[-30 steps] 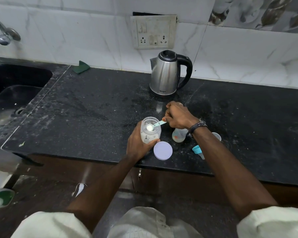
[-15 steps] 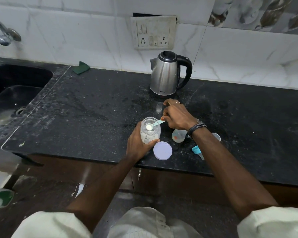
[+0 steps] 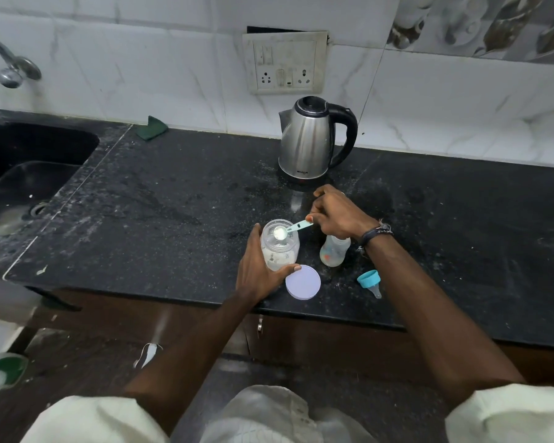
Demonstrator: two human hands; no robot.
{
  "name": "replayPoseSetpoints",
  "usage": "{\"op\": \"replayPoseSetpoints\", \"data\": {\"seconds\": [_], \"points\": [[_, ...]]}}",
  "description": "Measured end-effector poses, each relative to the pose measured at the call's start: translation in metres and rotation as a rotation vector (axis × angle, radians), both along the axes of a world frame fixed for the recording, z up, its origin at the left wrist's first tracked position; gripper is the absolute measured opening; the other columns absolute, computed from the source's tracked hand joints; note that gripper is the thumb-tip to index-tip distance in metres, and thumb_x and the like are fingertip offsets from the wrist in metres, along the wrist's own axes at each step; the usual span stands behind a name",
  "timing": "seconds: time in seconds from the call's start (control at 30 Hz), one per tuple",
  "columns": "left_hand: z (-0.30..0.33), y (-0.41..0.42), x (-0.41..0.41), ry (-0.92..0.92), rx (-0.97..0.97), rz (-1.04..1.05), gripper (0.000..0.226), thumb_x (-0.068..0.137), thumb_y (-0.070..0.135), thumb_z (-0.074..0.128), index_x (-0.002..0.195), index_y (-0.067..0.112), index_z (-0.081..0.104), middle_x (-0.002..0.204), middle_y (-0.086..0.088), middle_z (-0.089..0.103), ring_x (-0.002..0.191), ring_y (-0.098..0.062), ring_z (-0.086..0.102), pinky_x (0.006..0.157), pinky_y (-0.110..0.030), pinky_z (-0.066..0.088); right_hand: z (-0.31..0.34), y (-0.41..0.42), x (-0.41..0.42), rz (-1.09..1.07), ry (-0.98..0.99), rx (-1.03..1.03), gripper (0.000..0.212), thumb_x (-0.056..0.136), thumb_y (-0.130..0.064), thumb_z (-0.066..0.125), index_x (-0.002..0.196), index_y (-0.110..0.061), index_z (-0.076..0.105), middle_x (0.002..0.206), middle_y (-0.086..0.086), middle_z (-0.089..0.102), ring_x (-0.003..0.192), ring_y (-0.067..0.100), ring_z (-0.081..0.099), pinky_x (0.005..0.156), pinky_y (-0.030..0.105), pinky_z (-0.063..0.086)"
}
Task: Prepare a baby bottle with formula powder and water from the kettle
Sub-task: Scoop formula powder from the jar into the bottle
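Note:
A clear formula jar [image 3: 280,247] with white powder stands near the counter's front edge, and my left hand [image 3: 258,266] wraps around its left side. My right hand [image 3: 336,215] pinches the handle of a light-blue scoop [image 3: 293,227], whose bowl, heaped with powder, sits over the jar's open mouth. An open baby bottle [image 3: 333,251] stands just right of the jar, partly under my right wrist. The bottle's blue teat cap [image 3: 369,281] lies on the counter further right. The steel kettle [image 3: 311,139] stands behind, by the wall.
The jar's pale lilac lid [image 3: 303,282] lies flat at the black counter's [image 3: 173,203] front edge. A sink [image 3: 23,174] and tap [image 3: 12,70] are at the far left, a green cloth [image 3: 155,126] by the wall, and a socket panel [image 3: 285,62] above the kettle.
The scoop of powder has stayed over the jar mouth, shifting only slightly. My right hand has edged a little away from the jar. The left hand still holds the jar.

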State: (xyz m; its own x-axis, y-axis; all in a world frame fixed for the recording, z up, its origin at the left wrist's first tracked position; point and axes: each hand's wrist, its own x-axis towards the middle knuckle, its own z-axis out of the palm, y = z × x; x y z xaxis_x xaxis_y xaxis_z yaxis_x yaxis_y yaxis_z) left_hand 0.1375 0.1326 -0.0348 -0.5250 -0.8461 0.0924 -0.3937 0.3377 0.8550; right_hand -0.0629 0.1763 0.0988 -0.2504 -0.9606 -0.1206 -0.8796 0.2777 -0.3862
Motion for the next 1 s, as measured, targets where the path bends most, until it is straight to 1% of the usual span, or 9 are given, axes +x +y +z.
{"op": "replayPoseSetpoints", "data": {"seconds": [0.1,0.2,0.3,0.4,0.5,0.6,0.7,0.87,1.0], "points": [[-0.002,0.003,-0.002,0.009,-0.021,0.014,0.141,0.057,0.073,0.081,0.159,0.021,-0.001,0.168,-0.007,0.008,0.154,-0.025,0.015,0.123,-0.051,0.025,0.01,0.005,-0.002,-0.022,-0.078,-0.018,0.027,0.091,-0.021,0.068,0.074,0.0,0.067,0.109,0.012,0.061,0.114,0.026,0.054,0.092,0.046,0.048],[0.003,0.005,-0.003,0.072,-0.151,0.029,0.135,0.063,0.076,0.073,0.158,0.02,-0.003,0.168,-0.007,0.0,0.156,-0.025,0.006,0.124,-0.054,0.02,0.019,0.009,-0.008,-0.076,-0.167,-0.026,0.026,0.094,-0.02,0.064,0.082,0.002,0.07,0.109,0.016,0.066,0.105,0.03,0.06,0.087,0.044,0.051],[0.015,0.007,-0.012,0.156,-0.304,0.037,0.127,0.071,0.076,0.068,0.157,0.005,0.007,0.167,-0.014,0.007,0.156,-0.031,0.005,0.124,-0.053,0.018,0.024,0.012,-0.025,-0.093,-0.191,-0.012,0.024,0.095,-0.025,0.063,0.079,-0.009,0.07,0.09,0.003,0.066,0.081,0.019,0.059,0.068,0.037,0.046],[0.028,0.008,-0.028,0.205,-0.417,0.01,0.121,0.075,0.063,0.075,0.154,-0.003,0.012,0.165,-0.021,0.013,0.155,-0.034,0.007,0.121,-0.059,0.022,0.031,0.021,-0.044,-0.137,-0.214,-0.001,0.023,0.096,-0.025,0.061,0.081,-0.011,0.07,0.081,-0.009,0.058,0.074,0.007,0.052,0.063,0.025,0.037],[0.037,0.014,-0.046,0.241,-0.491,-0.052,0.113,0.077,0.046,0.084,0.153,-0.002,0.015,0.163,-0.024,0.017,0.154,-0.035,0.011,0.118,-0.062,0.026,0.037,0.036,-0.067,-0.172,-0.217,0.012,0.025,0.096,-0.028,0.061,0.075,-0.019,0.069,0.078,-0.005,0.059,0.07,0.013,0.052,0.063,0.029,0.039],[0.044,0.027,-0.062,0.275,-0.552,-0.13,0.106,0.079,0.036,0.085,0.149,-0.012,0.021,0.16,-0.029,0.021,0.153,-0.039,0.015,0.119,-0.061,0.025,0.041,0.052,-0.083,-0.203,-0.223,0.009,0.031,0.096,-0.026,0.062,0.065,-0.023,0.066,0.069,0.003,0.057,0.063,0.018,0.044,0.058,0.035,0.036],[0.049,0.04,-0.074,0.295,-0.52,-0.197,0.098,0.084,0.03,0.082,0.149,-0.014,0.023,0.162,-0.026,0.021,0.154,-0.036,0.013,0.125,-0.048,0.018,0.043,0.065,-0.089,-0.225,-0.224,0.03,0.037,0.095,-0.026,0.063,0.058,-0.022,0.064,0.063,0.002,0.054,0.06,0.019,0.041,0.058,0.036,0.034],[0.051,0.055,-0.089,0.279,-0.303,-0.235,0.097,0.084,0.033,0.08,0.154,-0.002,0.023,0.164,-0.012,0.023,0.155,-0.024,0.014,0.124,-0.029,0.016,0.035,0.078,-0.092,-0.262,-0.239,0.087,0.042,0.094,-0.028,0.064,0.053,-0.022,0.064,0.064,0.005,0.051,0.06,0.018,0.041,0.059,0.037,0.035],[0.048,0.057,-0.102,0.24,-0.062,-0.178,0.102,0.079,0.031,0.084,0.156,0.008,0.023,0.163,-0.006,0.03,0.151,-0.019,0.027,0.121,-0.033,0.027,0.03,0.08,-0.089,-0.275,-0.227,0.101,0.041,0.093,-0.028,0.065,0.053,-0.021,0.063,0.062,0.0,0.054,0.06,0.015,0.045,0.061,0.036,0.039]]}}
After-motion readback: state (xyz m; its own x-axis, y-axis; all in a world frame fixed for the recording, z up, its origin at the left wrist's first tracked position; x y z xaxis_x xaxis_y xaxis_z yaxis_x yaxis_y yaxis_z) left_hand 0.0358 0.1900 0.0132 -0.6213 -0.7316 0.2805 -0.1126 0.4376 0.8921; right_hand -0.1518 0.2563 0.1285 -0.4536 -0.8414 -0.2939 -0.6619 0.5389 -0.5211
